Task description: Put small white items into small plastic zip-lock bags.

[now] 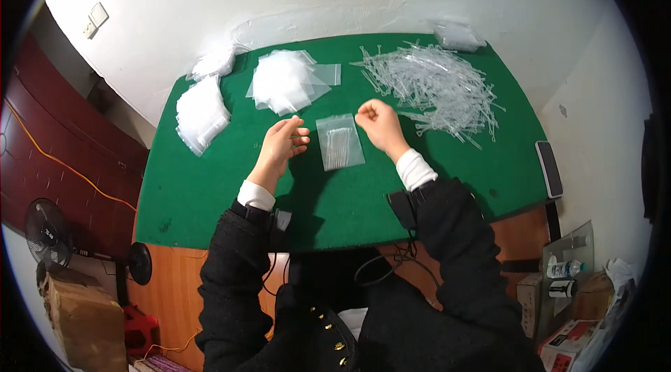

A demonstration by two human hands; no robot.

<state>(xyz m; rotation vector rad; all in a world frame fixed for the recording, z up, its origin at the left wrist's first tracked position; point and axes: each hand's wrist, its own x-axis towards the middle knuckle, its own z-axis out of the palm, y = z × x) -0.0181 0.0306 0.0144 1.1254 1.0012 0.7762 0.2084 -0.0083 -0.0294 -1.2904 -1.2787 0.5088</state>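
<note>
A clear zip bag [341, 147] lies flat on the green table [210, 197], with a row of thin, clear plastic sticks inside. To its left hovers my left hand [281, 145], open, its fingers spread and nothing visible in them. My right hand [381, 127] is closed in a pinch beside the bag's upper right corner. Whether its fingertips grip anything is too small to make out. Beyond my right hand spreads a loose heap of clear, thin plastic sticks [437, 85], some with looped ends. Past my left hand sits a loose pile of clear zip bags [283, 82].
Stacked whitish bags [201, 115] lie at the table's left, with another bundle [213, 62] behind. A clear plastic packet [458, 36] sits at the far right corner. A dark, flat device [549, 169] is at the right edge. Cables [402, 254] hang near my lap.
</note>
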